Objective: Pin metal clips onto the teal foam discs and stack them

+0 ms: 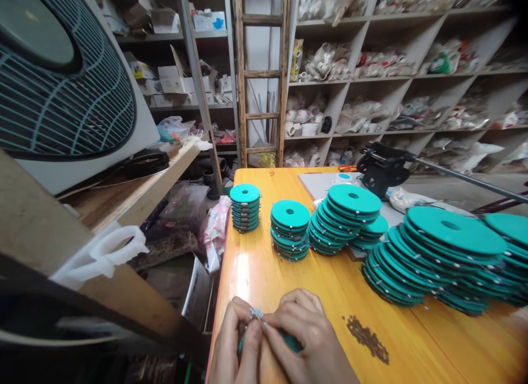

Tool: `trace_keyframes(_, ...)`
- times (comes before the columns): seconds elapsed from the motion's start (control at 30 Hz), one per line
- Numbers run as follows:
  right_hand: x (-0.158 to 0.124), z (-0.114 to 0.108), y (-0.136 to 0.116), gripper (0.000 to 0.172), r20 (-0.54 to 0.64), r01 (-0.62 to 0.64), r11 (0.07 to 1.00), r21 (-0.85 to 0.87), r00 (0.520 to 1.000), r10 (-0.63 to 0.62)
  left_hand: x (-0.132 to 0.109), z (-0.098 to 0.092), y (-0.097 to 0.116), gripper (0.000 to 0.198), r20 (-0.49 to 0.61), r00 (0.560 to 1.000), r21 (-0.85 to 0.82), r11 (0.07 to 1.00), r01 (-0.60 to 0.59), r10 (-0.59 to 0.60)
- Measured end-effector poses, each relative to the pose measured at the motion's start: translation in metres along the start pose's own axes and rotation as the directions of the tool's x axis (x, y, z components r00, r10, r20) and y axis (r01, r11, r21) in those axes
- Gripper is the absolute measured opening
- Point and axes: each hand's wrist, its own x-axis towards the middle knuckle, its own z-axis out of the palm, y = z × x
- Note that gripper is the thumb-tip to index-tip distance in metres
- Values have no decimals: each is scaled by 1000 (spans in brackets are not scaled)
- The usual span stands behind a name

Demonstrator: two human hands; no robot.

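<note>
Both hands work at the near edge of the worktop (330, 296). The fingers (253, 333) of the left hand (231, 345) and the right hand (309, 340) are closed, gripping a teal disc (291, 341) between them. The disc sits tilted, mostly hidden behind the hands. A silver piece (256, 313) shows at its rim, pinched at the fingertips, too small to make out clearly.

Ahead stand stacks (290, 230) of identical discs, with small metal bits along their edges. The larger stacks (437, 252) on the right lean over in fanned, sliding layers. A loose scatter of dark parts (367, 339) lies just beside the right hand.

The silver piece looks like the likeliest thing to be lost: if the pinch slackens, it could drop and slip off the nearby left edge of the worktop into the clutter below. A careless elbow or sleeve could scatter the dark parts, and a knock to the worktop could send the leaning stacks sliding. The metal bits could also snag skin if the disc turns in the fingers.
</note>
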Motion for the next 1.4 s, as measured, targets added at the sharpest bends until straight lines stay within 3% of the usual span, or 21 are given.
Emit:
trace_keyframes(0.43, 0, -5, 2, 14, 5, -43, 996, 75, 999, 43, 3, 1, 0, 27, -20, 999, -25, 999, 25, -26)
trace_keyframes(0.7, -5, 2, -1, 15, 60, -60, 998, -5, 996, 60, -2, 0, -14, 29, 12, 983, -197, 964, 180, -181)
trace_keyframes(0.9, -7, 5, -1, 14, 115, -13, 1000, -14, 993, 14, 0, -1, -24, 28, 18, 977, -344, 916, 207, -214)
trace_keyframes(1.17, -5, 16, 1, 14, 103, 115, 977, -182, 990, -97, 4, -1, -20, 39, -12, 963, -421, 875, 241, -271)
trace_keyframes(1.33, -9, 0, 5, 16, 144, 115, 959, -259, 986, -79, 12, -5, -14, 46, -8, 967, -513, 832, 213, -253)
trace_keyframes(1.4, -18, -12, 13, 4, 217, 137, 937, -321, 974, -68, 13, -4, -13, 45, -5, 967, -529, 821, 213, -254)
